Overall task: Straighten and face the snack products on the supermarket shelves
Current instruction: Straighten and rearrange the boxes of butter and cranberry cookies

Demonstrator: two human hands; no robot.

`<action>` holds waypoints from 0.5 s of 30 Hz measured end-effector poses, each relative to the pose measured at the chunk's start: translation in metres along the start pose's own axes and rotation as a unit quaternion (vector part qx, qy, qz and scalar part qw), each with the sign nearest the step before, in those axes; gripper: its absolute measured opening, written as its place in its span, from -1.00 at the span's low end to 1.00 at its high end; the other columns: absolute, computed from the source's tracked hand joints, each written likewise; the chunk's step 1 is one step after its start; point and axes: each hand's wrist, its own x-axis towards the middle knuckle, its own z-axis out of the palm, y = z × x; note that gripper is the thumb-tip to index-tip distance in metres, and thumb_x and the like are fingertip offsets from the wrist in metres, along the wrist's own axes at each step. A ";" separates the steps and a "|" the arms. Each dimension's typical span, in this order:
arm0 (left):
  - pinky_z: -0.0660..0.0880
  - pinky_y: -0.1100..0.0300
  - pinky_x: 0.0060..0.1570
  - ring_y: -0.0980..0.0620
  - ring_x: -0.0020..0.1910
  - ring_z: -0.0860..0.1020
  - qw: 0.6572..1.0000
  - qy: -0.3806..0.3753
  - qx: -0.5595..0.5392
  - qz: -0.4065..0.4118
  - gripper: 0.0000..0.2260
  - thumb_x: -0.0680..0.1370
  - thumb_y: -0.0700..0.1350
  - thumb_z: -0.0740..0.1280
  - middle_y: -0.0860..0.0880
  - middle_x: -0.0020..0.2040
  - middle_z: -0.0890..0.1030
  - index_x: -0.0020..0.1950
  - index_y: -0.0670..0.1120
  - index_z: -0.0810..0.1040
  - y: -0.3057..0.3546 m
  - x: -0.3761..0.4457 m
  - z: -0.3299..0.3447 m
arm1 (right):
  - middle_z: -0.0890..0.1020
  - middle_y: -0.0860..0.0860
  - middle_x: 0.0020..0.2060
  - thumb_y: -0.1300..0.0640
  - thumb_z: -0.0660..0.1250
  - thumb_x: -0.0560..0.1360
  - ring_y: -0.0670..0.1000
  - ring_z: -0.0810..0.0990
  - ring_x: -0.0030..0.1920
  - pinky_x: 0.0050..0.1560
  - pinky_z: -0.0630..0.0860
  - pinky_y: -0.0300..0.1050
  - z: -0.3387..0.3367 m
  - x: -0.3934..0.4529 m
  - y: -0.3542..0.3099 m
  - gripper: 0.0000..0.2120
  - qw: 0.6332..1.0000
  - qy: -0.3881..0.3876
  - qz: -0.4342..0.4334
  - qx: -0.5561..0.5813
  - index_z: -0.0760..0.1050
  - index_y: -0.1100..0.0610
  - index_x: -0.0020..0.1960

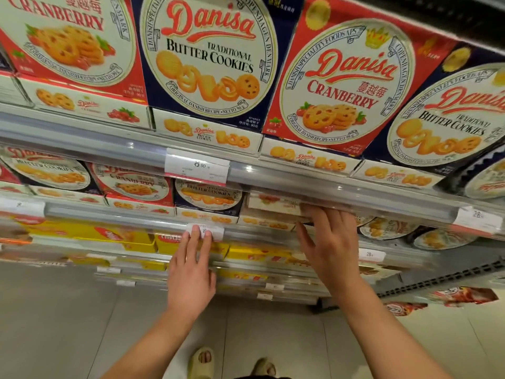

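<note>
Head view looks up along the shelves, with the middle shelf rail (341, 192) as landmark. Above that rail stand upright Danisa cookie boxes (336, 86), faces forward, packed edge to edge with no gap between them. Just under the rail, the right hand (328, 236) reaches in with fingers spread and straight, touching a flat-lying box (273, 203) whose front is half hidden by the rail; nothing is clasped. Lower left of the rail, the left hand (191, 274) lies flat, fingertips on a white price tag (205, 231) on the next shelf edge, gripping nothing. Below that edge, yellow boxes (90, 233) are blurred and unreadable. Round tins (388, 228) right of the hand are partly cut off by the rail.
</note>
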 end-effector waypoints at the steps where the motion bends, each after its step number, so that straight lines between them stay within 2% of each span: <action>1: 0.37 -0.19 0.44 -0.21 0.64 0.03 1.000 -0.002 0.003 -0.001 -0.10 0.41 -0.02 0.50 -0.16 0.67 0.04 0.66 -0.07 0.12 0.001 0.000 -0.001 | 0.64 0.21 0.15 0.15 0.44 0.56 0.28 0.60 0.16 0.17 0.51 0.18 -0.003 -0.002 0.002 -0.75 1.000 0.001 -0.014 0.013 0.59 0.21 0.19; 5: 0.38 -0.18 0.43 -0.21 0.65 -0.05 1.000 -0.011 0.028 -0.001 -0.10 0.45 0.02 0.42 -0.15 0.68 -0.07 0.67 -0.08 0.01 0.005 -0.003 -0.005 | 0.59 0.20 0.20 0.15 0.49 0.49 0.24 0.56 0.20 0.25 0.53 0.14 -0.018 -0.010 0.011 -0.59 0.996 -0.045 -0.040 0.060 0.55 0.22 0.31; 9: 0.32 -0.15 0.49 -0.19 0.65 -0.13 0.999 -0.035 0.033 -0.022 -0.10 0.50 0.06 0.38 -0.13 0.67 -0.18 0.68 -0.05 -0.10 0.013 -0.004 -0.013 | 0.56 0.17 0.18 0.21 0.61 0.35 0.18 0.54 0.18 0.19 0.55 0.04 -0.036 -0.026 0.013 -0.46 0.992 -0.095 -0.019 0.075 0.57 0.24 0.29; 12: 0.27 -0.11 0.53 -0.17 0.65 -0.10 0.998 -0.052 -0.020 -0.031 -0.18 0.54 0.04 0.37 -0.11 0.68 -0.14 0.68 -0.05 -0.01 0.018 -0.002 -0.021 | 0.55 0.13 0.19 0.22 0.61 0.33 0.11 0.52 0.19 0.26 0.42 -0.18 -0.053 -0.043 0.016 -0.45 0.986 -0.105 0.017 0.131 0.57 0.23 0.29; 15: 0.19 0.07 0.55 -0.08 0.65 0.01 0.992 -0.059 -0.105 -0.045 -0.28 0.57 -0.04 0.36 -0.02 0.68 -0.08 0.66 -0.02 0.09 0.020 -0.001 -0.037 | 0.57 0.08 0.19 0.25 0.59 0.33 0.05 0.53 0.20 0.30 0.39 -0.22 -0.063 -0.064 0.014 -0.45 0.970 -0.096 0.065 0.213 0.55 0.20 0.29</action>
